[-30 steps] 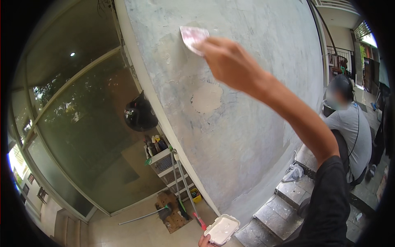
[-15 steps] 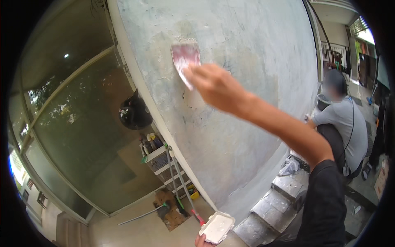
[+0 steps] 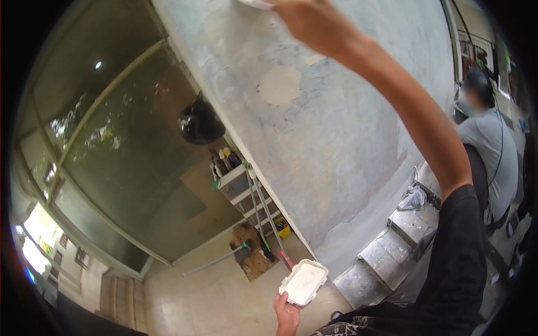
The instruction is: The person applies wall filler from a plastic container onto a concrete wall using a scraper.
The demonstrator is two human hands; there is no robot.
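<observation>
My right hand [image 3: 302,21], blurred, is raised at the top edge against the blue-grey wall [image 3: 358,129]. Its fingers are closed on a putty knife [image 3: 255,3], most of which lies beyond the picture. Below the knife, a round pale patch of filler [image 3: 279,85] shows on the wall, with a smaller pale smear [image 3: 315,59] beside it. Low in the middle, my left hand [image 3: 287,309] grips a white plastic tub [image 3: 305,283] by its near left side. Whitish paste lies inside the tub.
Stained steps [image 3: 386,257] run along the wall's foot, with a plastic bag [image 3: 413,199] on them. A person [image 3: 493,148] crouches at right. Left are a glass door [image 3: 140,162], black helmet [image 3: 200,120], drawer rack [image 3: 235,187], poles [image 3: 259,210] and cardboard [image 3: 252,260].
My right hand has carried the putty knife up the wall, nearly out of the picture. The view has shifted, so the tub and my left hand show more fully.
</observation>
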